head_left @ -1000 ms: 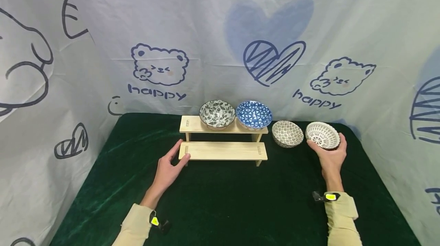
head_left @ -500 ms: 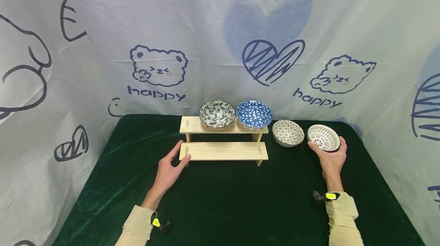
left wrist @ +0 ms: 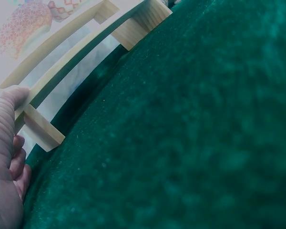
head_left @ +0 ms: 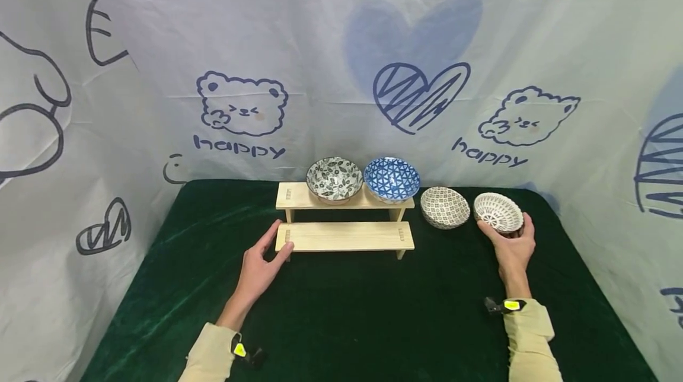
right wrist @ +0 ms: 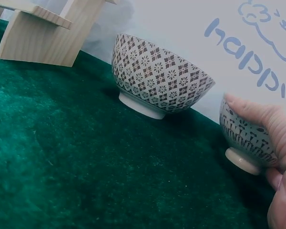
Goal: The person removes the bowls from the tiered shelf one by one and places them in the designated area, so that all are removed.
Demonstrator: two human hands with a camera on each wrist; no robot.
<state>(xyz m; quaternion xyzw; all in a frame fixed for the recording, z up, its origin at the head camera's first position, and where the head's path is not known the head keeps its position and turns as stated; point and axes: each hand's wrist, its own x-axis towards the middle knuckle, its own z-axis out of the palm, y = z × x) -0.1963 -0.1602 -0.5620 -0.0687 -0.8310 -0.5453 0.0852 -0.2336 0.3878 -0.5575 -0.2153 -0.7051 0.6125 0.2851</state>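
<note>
My left hand [head_left: 257, 268] grips the left end of the two-step wooden stand [head_left: 347, 236]. In the left wrist view its thumb [left wrist: 16, 95] lies on the board's end and the other fingers curl below. At the far right, my right hand [head_left: 513, 252] holds a small white bowl with dark dashes [head_left: 497, 211], thumb against its side. The bowl's pale foot [right wrist: 242, 162] shows close over the green cloth in the right wrist view. Left of it sits a brown-and-white lattice-patterned bowl [head_left: 445, 208], untouched.
On the stand's upper step are a black-and-white leaf-patterned bowl [head_left: 334, 179] and a blue-and-white bowl [head_left: 392, 179]. Dark green velvet cloth [head_left: 363, 322] covers the table. A white curtain [head_left: 320, 44] with blue drawings hangs right behind the stand and bowls.
The white bowl in my right hand has shifted slightly toward me, then a little back and left. My left hand and the stand stay in place; the head view has turned slightly.
</note>
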